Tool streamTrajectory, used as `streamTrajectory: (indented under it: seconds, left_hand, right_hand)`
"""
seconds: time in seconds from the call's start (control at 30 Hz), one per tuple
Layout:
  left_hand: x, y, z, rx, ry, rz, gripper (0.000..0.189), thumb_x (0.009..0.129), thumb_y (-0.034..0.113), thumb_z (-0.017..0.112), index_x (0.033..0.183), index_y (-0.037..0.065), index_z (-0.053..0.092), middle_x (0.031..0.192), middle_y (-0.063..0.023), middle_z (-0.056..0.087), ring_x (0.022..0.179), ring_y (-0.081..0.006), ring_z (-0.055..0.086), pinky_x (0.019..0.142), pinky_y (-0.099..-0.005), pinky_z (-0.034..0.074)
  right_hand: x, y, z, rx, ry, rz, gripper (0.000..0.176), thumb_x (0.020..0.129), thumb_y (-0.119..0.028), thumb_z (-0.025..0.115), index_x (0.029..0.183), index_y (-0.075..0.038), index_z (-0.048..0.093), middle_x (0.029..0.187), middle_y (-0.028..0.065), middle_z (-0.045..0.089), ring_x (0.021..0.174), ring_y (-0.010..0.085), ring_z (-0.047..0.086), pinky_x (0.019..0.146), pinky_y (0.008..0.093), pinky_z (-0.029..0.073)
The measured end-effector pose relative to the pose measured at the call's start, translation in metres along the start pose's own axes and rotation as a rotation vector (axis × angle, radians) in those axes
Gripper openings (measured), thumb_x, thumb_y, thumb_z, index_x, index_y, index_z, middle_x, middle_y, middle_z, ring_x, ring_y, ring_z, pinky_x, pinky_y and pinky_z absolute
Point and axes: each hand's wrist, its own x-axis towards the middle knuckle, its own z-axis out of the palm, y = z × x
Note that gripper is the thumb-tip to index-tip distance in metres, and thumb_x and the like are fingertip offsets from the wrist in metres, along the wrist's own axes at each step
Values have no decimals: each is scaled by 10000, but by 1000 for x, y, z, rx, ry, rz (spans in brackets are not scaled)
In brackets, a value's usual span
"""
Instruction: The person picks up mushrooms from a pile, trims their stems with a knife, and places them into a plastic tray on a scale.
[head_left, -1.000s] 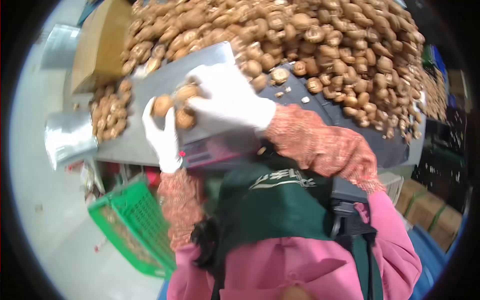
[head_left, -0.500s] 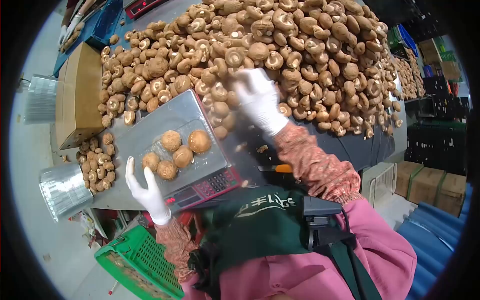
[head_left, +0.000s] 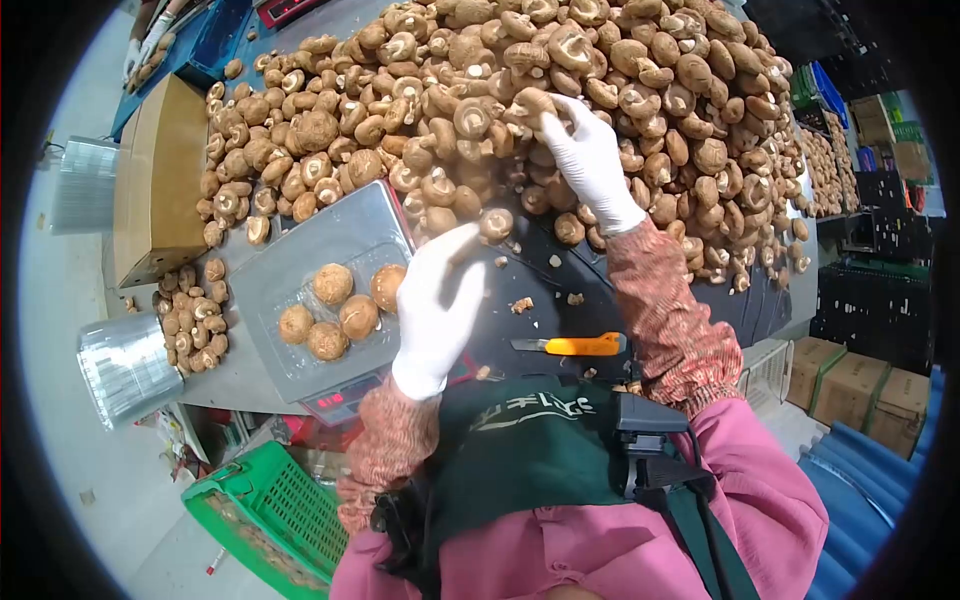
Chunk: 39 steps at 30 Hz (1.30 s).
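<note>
My right hand [head_left: 590, 160], in a white glove, pinches a brown mushroom [head_left: 532, 104] at the front of the big mushroom pile [head_left: 660, 110]. My left hand [head_left: 436, 305], also gloved, is over the right edge of the scale, thumb and fingers apart. A mushroom [head_left: 495, 225] is right by its fingertips; whether they touch it I cannot tell. Several round mushroom caps [head_left: 327, 341] sit in a clear tray [head_left: 268, 300] on the scale, whose red display [head_left: 328, 401] is lit.
An orange cutter knife [head_left: 583, 345] lies near the table's front edge among small scraps. At the left are a cardboard box [head_left: 165, 180], a smaller mushroom heap [head_left: 195, 325] and clear stacked trays [head_left: 125, 365]. A green basket [head_left: 290, 505] is below. A co-worker's gloved hands [head_left: 150, 45] show top left.
My left hand has moved right and up from the tray's left side toward the pile. My right hand has moved right and up and now holds a mushroom. The knife is uncovered.
</note>
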Motion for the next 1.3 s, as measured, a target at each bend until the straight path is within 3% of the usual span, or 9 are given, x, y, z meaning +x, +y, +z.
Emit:
streamTrajectory:
  seconds: [0.07, 0.2, 0.33, 0.5, 0.57, 0.67, 0.93, 1.27, 1.3]
  left_hand:
    - [10, 4, 12, -311, -48, -251, 302, 948, -4, 576, 1246, -36, 609, 1227, -130, 658, 1124, -209, 627, 1015, -324, 460]
    - [28, -1, 17, -680, -102, -421, 370, 1042, 241, 520, 1299, -20, 572, 1184, -126, 676, 1033, -229, 669, 901, -332, 527]
    - [36, -18, 12, -1307, -163, -568, 413, 1051, 359, 506, 1272, 20, 593, 1199, -111, 660, 1021, -237, 665, 851, -367, 550]
    - [13, -28, -1, -459, -133, -267, 361, 1062, 306, 484, 1278, 35, 584, 1256, -99, 636, 1098, -243, 634, 939, -420, 533]
    - [17, -31, -8, -1445, -77, -582, 362, 1067, 275, 463, 1325, 35, 549, 1292, -100, 616, 1158, -259, 605, 998, -454, 502]
    - [15, -22, -11, -1393, -17, -559, 378, 1073, 278, 446, 1344, 26, 529, 1280, -97, 617, 1168, -254, 594, 986, -449, 501]
    - [9, -28, -67, -30, 427, -97, 582, 856, 78, 735, 1383, 9, 497, 1291, -135, 587, 1212, -264, 572, 1030, -353, 458]
    - [-6, -44, -96, 737, 213, 100, 508, 774, 108, 760, 1256, 54, 609, 1200, -121, 635, 1121, -307, 583, 1060, -403, 395]
    - [-5, -39, -96, 710, 206, 22, 520, 770, 178, 769, 1260, 107, 611, 1187, -84, 642, 1175, -289, 567, 1162, -558, 251]
  right_hand:
    - [-11, -38, -23, 487, -233, 480, 292, 986, -295, 617, 1070, -20, 670, 634, -4, 553, 574, 59, 490, 554, 230, 432]
    - [-30, -47, -21, 783, -280, 484, 264, 1010, -279, 579, 1005, -22, 638, 798, -16, 584, 689, 78, 537, 593, 240, 447]
    - [-42, -53, -18, 346, -686, 99, 334, 985, -227, 578, 1255, -33, 615, 1205, 80, 636, 1130, 164, 588, 983, 314, 458]
    - [-5, -34, 14, -67, -261, -32, 312, 902, -236, 650, 1168, -76, 670, 1123, 122, 661, 955, 263, 671, 849, 353, 530]
    - [10, -18, 39, -372, -106, -218, 363, 875, -320, 679, 1152, -88, 658, 1072, 147, 646, 915, 335, 662, 812, 412, 533]
    - [32, -21, 56, -596, -231, -65, 431, 835, -395, 730, 1116, -76, 663, 1104, 141, 665, 1000, 321, 664, 841, 396, 533]
    - [21, -27, 40, -153, -195, -124, 296, 861, -247, 713, 1094, -70, 669, 900, 94, 724, 797, 206, 721, 683, 315, 559]
    - [-34, -47, 14, 617, -287, 130, 327, 917, -92, 693, 1233, -41, 626, 1046, -3, 663, 918, 46, 597, 777, 204, 498]
    - [-39, -54, 10, 615, -307, 164, 332, 908, -52, 680, 1236, -47, 628, 1071, 2, 656, 939, 50, 596, 803, 205, 498]
